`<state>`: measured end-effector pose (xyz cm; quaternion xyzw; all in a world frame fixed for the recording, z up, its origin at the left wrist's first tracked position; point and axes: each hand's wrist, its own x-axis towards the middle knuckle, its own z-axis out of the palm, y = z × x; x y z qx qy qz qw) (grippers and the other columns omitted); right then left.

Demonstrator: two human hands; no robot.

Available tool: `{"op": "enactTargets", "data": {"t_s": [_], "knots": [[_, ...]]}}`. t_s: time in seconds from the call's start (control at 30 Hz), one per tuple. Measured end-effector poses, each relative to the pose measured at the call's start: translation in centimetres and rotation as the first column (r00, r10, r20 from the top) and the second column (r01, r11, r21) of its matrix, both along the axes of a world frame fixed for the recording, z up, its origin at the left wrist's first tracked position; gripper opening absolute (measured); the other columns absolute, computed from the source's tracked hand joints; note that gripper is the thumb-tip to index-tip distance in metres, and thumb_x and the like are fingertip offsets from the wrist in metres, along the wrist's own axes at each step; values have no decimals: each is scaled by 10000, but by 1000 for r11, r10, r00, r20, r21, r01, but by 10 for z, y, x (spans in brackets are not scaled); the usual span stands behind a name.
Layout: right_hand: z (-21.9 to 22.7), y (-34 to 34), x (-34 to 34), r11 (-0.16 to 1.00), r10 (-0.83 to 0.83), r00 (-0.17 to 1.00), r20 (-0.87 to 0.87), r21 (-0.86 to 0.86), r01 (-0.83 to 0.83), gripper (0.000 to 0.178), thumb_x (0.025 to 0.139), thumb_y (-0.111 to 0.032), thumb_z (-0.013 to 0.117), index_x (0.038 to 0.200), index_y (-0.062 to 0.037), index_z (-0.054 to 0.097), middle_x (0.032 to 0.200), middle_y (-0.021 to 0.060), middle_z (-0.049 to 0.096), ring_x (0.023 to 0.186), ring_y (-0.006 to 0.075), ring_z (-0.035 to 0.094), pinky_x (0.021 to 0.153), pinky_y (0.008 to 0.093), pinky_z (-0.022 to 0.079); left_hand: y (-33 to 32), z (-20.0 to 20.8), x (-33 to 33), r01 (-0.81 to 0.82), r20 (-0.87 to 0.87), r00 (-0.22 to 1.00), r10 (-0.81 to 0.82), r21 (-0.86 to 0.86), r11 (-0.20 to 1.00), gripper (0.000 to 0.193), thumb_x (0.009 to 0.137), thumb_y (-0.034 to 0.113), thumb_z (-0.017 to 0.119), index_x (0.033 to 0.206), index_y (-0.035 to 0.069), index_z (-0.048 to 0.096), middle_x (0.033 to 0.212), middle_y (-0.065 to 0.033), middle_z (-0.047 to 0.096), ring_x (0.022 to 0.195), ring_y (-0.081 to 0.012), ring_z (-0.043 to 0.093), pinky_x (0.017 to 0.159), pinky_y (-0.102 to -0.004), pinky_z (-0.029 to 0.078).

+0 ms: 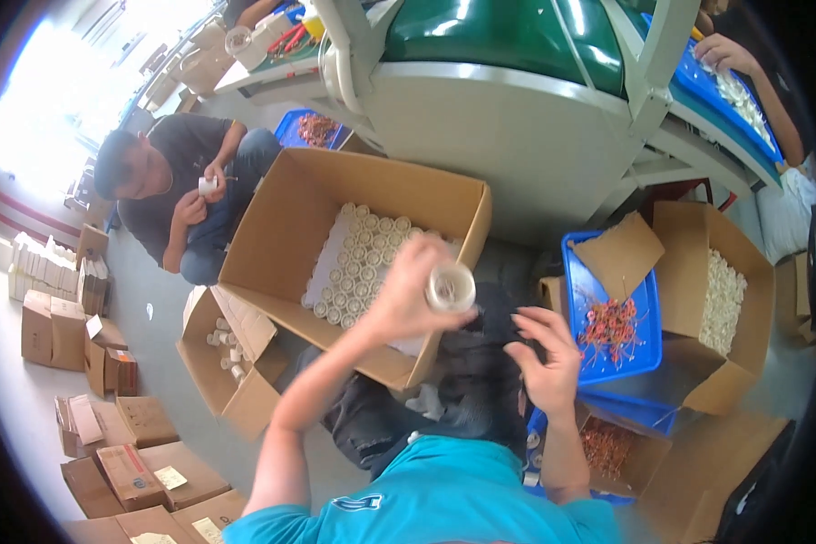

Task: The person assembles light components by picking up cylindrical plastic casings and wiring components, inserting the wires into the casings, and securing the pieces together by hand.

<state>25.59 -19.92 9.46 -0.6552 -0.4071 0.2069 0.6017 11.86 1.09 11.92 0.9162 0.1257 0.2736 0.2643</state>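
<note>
My left hand (411,292) is closed around a short white cylindrical part (451,288), its round end facing up, above the right edge of a large cardboard box (417,181). Inside that box, many similar white round parts (358,263) stand close together in rows on a pale sheet. My right hand (550,363) is raised over my right thigh, thumb and fingers apart, with nothing visible between them. It is nearest to a blue tray (646,349) holding a heap of small red-orange pieces with thin wires (612,331).
A seated person (177,181) at the left holds a white part. A smaller box (249,399) has loose white cylinders. At right stand a box of small white pieces (723,304) and a box of orange pieces (606,446). A grey-green machine (508,118) stands behind.
</note>
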Motion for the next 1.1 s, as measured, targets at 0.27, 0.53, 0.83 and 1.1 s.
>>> {"op": "enactTargets", "data": {"t_s": [0.27, 0.53, 0.83, 1.1], "knots": [[-83, -78, 93, 812, -516, 853, 80, -269, 517, 327, 851, 8, 673, 1178, 6, 678, 1171, 129, 617, 1018, 202, 618, 805, 280, 521, 238, 83, 187, -340, 503, 816, 285, 19, 940, 600, 730, 326, 862, 1170, 0, 617, 985, -143, 660, 842, -277, 631, 779, -370, 512], [-134, -115, 149, 550, -687, 685, 242, -442, 709, 271, 870, -24, 671, 1139, 0, 694, 1102, 150, 644, 964, 239, 646, 750, 306, 534, 402, 89, 241, -581, 359, 812, 460, 568, 582, 761, 803, 527, 747, 1286, -36, 580, 1035, -250, 636, 1105, -393, 557, 960, -442, 449], [-170, -106, 219, 422, -503, 742, 443, -624, 658, 287, 843, -125, 701, 1074, 44, 709, 995, 198, 725, 910, 286, 709, 818, 354, 534, 204, 31, 148, -699, 744, 668, 30, 613, 367, 553, 849, 226, 750, 1232, -61, 472, 1155, -140, 509, 1061, -303, 520, 941, -422, 422], [-189, -105, 224, 489, -485, 760, 433, -586, 646, 132, 808, -37, 702, 912, 44, 711, 948, 191, 702, 785, 237, 672, 670, 362, 523, 197, -308, -21, -427, -392, 785, 480, 218, 878, 461, 823, 140, 708, 1241, 56, 532, 1302, -188, 481, 1197, -382, 464, 1013, -481, 370]]}}
